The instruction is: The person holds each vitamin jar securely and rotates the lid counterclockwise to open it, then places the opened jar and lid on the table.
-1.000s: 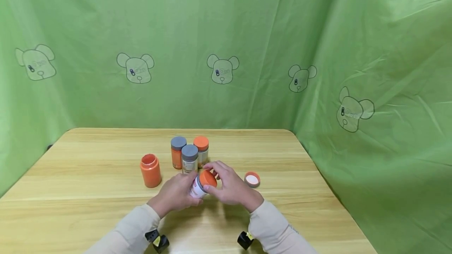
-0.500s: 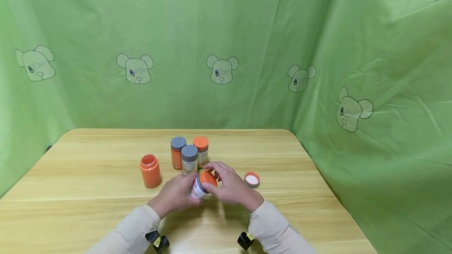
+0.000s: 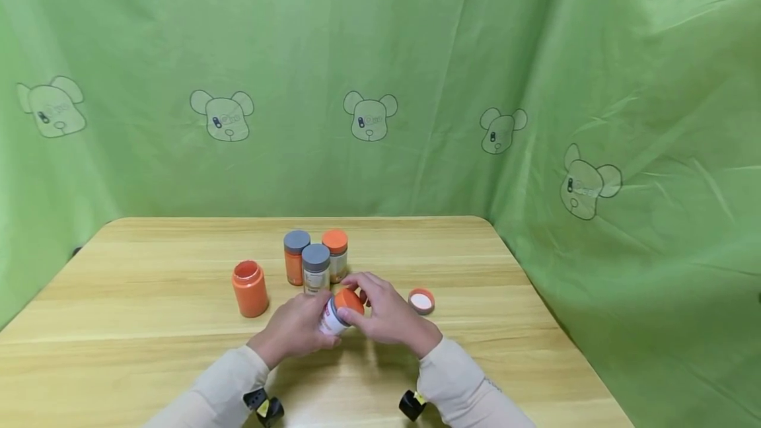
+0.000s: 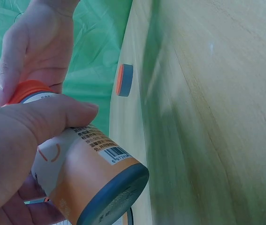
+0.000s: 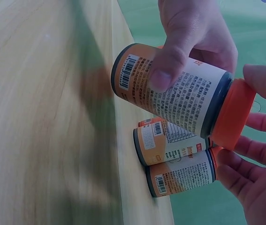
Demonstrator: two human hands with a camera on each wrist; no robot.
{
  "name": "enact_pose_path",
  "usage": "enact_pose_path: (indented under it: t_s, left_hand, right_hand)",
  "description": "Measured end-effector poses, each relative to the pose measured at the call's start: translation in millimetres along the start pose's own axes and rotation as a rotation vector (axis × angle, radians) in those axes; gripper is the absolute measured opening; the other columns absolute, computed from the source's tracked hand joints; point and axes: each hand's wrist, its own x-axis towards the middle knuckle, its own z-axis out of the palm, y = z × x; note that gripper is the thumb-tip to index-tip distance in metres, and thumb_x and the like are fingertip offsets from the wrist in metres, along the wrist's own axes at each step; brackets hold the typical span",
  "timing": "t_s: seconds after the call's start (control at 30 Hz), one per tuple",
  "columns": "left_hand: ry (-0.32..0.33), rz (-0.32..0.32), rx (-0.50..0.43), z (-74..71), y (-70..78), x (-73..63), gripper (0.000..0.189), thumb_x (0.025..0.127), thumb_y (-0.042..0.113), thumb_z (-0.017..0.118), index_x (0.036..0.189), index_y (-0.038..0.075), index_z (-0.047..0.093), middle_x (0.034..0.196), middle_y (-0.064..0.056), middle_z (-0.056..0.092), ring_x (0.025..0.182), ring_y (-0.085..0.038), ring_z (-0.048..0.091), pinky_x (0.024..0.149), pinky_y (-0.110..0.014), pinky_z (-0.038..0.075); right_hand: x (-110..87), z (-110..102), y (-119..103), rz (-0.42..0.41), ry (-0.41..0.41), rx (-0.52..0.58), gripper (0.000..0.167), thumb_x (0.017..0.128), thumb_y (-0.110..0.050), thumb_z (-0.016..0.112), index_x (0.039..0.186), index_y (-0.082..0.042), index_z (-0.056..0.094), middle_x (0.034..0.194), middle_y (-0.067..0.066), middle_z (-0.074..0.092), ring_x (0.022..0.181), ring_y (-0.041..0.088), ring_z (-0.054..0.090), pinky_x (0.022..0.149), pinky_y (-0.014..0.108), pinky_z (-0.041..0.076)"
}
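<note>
Tilted above the table, a labelled bottle [image 3: 331, 320] with a white and orange body lies in the grip of my left hand [image 3: 292, 327]. Its orange lid [image 3: 348, 298] sits on the neck and points up to the right. My right hand [image 3: 388, 312] holds that lid between thumb and curled fingers. In the right wrist view, the left thumb presses on the bottle's printed label [image 5: 182, 96], and the right fingers are around the lid [image 5: 230, 115]. The left wrist view shows the bottle's dark base [image 4: 116, 199] facing the camera.
Just behind the hands stand a grey-lidded bottle [image 3: 316, 268], an orange bottle with a grey lid [image 3: 295, 263] and an orange-lidded bottle [image 3: 337, 257]. An orange, uncapped jar [image 3: 250, 292] is at left. A loose lid [image 3: 421, 301] lies inside up at right on the wooden table [image 3: 475, 362].
My right thumb has shifted slightly up across the orange lid. Both hands keep their hold on the bottle and lid. The head view has turned a little to the right.
</note>
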Motion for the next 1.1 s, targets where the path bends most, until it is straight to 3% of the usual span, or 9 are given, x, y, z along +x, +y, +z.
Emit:
enact_pose_path:
  t_s: [0.3, 0.6, 0.8, 1.1]
  left_hand:
    - [0.017, 0.011, 0.002, 1.0, -0.5, 0.8, 0.054, 0.066, 0.031, 0.087, 0.103, 0.006, 0.056, 0.080, 0.001, 0.058, 0.066, -0.012, 0.054, 0.056, -0.030, 0.046]
    - [0.016, 0.013, -0.002, 1.8, 0.1, 1.0, 0.055, 0.066, 0.030, 0.087, 0.104, 0.005, 0.057, 0.081, 0.000, 0.057, 0.066, -0.013, 0.054, 0.056, -0.031, 0.046]
    - [0.002, 0.004, 0.005, 2.5, 1.1, 1.9, 0.058, 0.067, 0.030, 0.087, 0.108, 0.003, 0.057, 0.083, -0.002, 0.058, 0.067, -0.013, 0.054, 0.057, -0.030, 0.046]
    - [0.003, 0.013, 0.002, 2.4, 2.1, 1.9, 0.056, 0.067, 0.030, 0.087, 0.106, 0.002, 0.057, 0.083, -0.002, 0.059, 0.067, -0.013, 0.054, 0.058, -0.030, 0.047]
  right_hand:
    - [-0.1, -1.4, 2.4, -0.054, -0.015, 0.032, 0.045, 0.089, -0.025, 0.067, 0.128, -0.008, 0.052, 0.110, -0.001, 0.056, 0.095, 0.013, 0.055, 0.082, 0.036, 0.051]
    - [0.0, -1.8, -0.4, 0.031, -0.023, 0.009, 0.046, 0.092, -0.043, 0.062, 0.126, -0.013, 0.053, 0.106, -0.005, 0.057, 0.089, 0.010, 0.056, 0.076, 0.032, 0.052]
    - [-0.4, -3.1, -0.7, 0.030, -0.042, 0.066, 0.041, 0.093, -0.037, 0.063, 0.125, -0.013, 0.053, 0.103, -0.006, 0.057, 0.089, 0.012, 0.058, 0.076, 0.037, 0.053]
    - [-2.2, -4.5, -0.2, -0.017, -0.053, 0.073, 0.042, 0.093, -0.030, 0.065, 0.127, -0.010, 0.052, 0.110, -0.003, 0.057, 0.091, 0.016, 0.057, 0.079, 0.027, 0.050]
